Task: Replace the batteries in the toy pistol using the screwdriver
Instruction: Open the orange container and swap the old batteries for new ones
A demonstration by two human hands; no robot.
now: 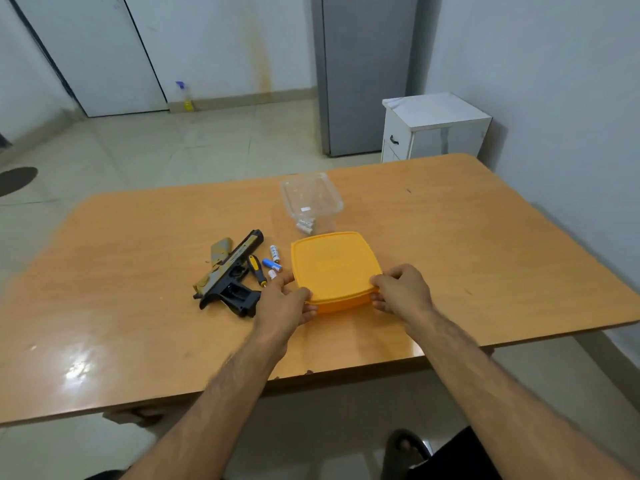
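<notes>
orange plastic box point(334, 268), lid on, sits near the middle of the wooden table point(450, 244), and both hands are on it. the left hand point(285, 301) grips the near left corner, thumb over the lid edge and fingers curled under the side. the right hand point(401, 291) grips the near right corner the same way, thumb on top and fingers wrapped along the wall. whatever is inside the box is hidden by the lid.

at 12 o'clock from the box stands one clear plastic container point(311, 195); i cannot tell whether it holds anything. just in front of it, between it and the orange box, lie small silvery items point(305, 226), too blurred to count.

at 9 o'clock from the box lies the toy pistol point(230, 275), black with a tan slide, flat on the table, muzzle pointing to about 1 o'clock. one screwdriver point(257, 270) with a yellow and black handle lies just beside it, between the pistol and the batteries. three batteries show: one white point(274, 253), one blue point(271, 264), and a small white one point(272, 274) partly hidden by the left fingers.
</notes>
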